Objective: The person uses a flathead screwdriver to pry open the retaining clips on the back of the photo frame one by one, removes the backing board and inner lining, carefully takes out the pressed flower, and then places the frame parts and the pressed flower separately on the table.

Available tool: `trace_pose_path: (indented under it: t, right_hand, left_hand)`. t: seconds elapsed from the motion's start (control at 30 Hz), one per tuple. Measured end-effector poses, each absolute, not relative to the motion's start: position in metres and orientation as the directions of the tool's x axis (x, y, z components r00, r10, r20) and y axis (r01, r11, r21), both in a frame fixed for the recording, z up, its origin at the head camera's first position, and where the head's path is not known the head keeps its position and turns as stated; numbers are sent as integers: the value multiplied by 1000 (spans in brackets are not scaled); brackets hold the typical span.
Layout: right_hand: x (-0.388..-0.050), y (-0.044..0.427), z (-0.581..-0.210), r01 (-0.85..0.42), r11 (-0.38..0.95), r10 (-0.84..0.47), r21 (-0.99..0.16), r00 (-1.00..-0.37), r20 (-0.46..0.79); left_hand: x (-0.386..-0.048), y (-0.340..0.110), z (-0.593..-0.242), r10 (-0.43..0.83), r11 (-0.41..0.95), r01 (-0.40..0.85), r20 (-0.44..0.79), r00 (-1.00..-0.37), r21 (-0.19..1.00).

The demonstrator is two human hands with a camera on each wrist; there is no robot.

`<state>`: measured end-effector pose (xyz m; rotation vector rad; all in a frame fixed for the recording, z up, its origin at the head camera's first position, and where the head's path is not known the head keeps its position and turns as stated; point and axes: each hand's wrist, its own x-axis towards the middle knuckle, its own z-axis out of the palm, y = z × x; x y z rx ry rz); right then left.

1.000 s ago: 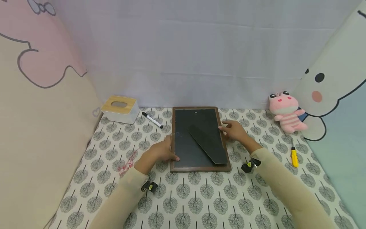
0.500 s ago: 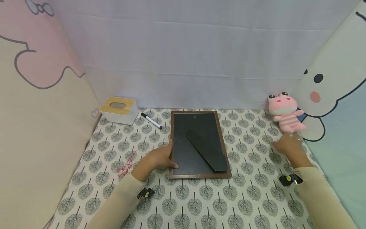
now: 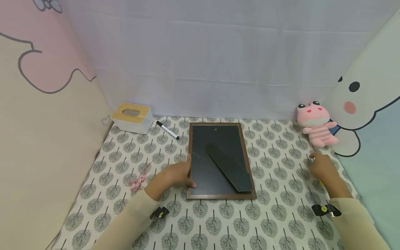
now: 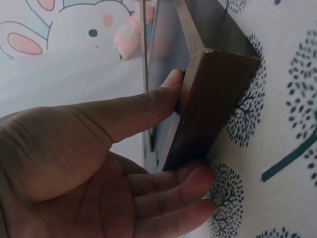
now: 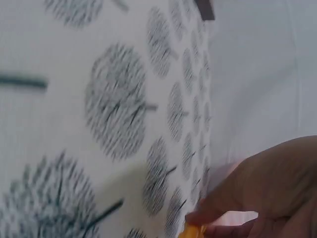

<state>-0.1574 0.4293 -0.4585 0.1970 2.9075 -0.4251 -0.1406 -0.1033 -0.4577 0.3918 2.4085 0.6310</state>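
Note:
A brown-framed dark board (image 3: pixel 215 139) lies on the patterned cloth, with a dark stand flap (image 3: pixel 231 170) slanting across it. My left hand (image 3: pixel 175 173) holds the frame's left side; in the left wrist view the hand (image 4: pixel 114 153) has its thumb on the frame's edge (image 4: pixel 208 94) and its fingers against the outer side. At the far right, my right hand (image 3: pixel 325 170) covers most of a screwdriver with a yellow handle (image 3: pixel 321 182). In the right wrist view the thumb and fingers of that hand (image 5: pixel 267 193) pinch the yellow handle (image 5: pixel 192 231).
A white tissue box with a wooden lid (image 3: pixel 132 119) stands at the back left, beside a black-and-white marker (image 3: pixel 168 130). Back right sits a pink plush frog (image 3: pixel 317 125). A red floral mark (image 3: pixel 139 180) shows on the cloth left of my left hand.
My right hand has left the frame's right side and moved right to the screwdriver, which it now grips. My left hand stays on the frame.

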Motion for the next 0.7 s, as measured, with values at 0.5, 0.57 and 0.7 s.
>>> trace_pose_path:
  t: [0.5, 0.57, 0.7]
  right_hand:
    - [-170, 296, -429, -87, 640, -279, -764, -952, -125]
    - [-176, 278, -428, -84, 567, -331, -820, -934, -133]
    - [-186, 231, -428, -8, 452, -397, -892, -897, -193]
  left_hand:
    - [-150, -111, -454, 446, 807, 142, -433, -783, 574]
    - [-164, -113, -455, 421, 808, 123, -420, -804, 576]
    - [-192, -114, -456, 390, 823, 115, -407, -826, 556]
